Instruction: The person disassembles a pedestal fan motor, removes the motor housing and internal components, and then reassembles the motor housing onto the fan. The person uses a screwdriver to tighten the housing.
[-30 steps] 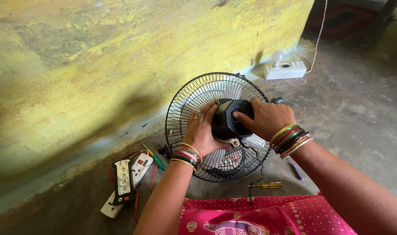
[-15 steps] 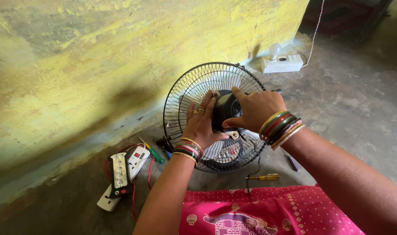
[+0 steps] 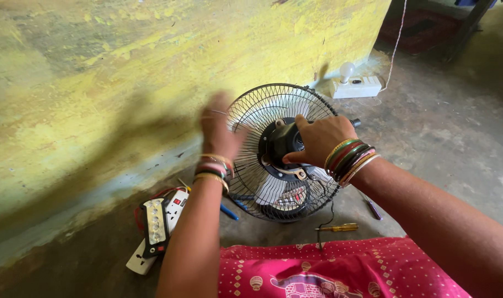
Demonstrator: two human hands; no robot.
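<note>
The fan [image 3: 281, 157] sits on the concrete floor [image 3: 428, 138] right up against the yellow wall [image 3: 124, 66], tilted so the back of its wire cage [image 3: 257, 110] faces the camera. The right hand [image 3: 317, 138] is wrapped over the black motor housing [image 3: 281, 143] at the middle of the cage, fingers curled around it, so that hand is gripping the motor. The left hand [image 3: 218, 129] is at the left rim of the cage, badly blurred; fingers look spread, but I honestly cannot tell whether it holds the wire or just floats beside it. Both wrists have a stack of coloured bangles [image 3: 348, 157].

Stuff lying around: a white power strip [image 3: 157, 226] with a red cord on the floor to the left, a blue-handled tool [image 3: 229, 212] just by the base of the fan, a yellow-handled screwdriver [image 3: 339, 227] in front of the fan, and another small screwdriver [image 3: 371, 207] a bit to its right. Further back near the wall there's a white switch box with a bulb [image 3: 353, 83] on it. Pink patterned cloth [image 3: 328, 270] fills the bottom of the view.
</note>
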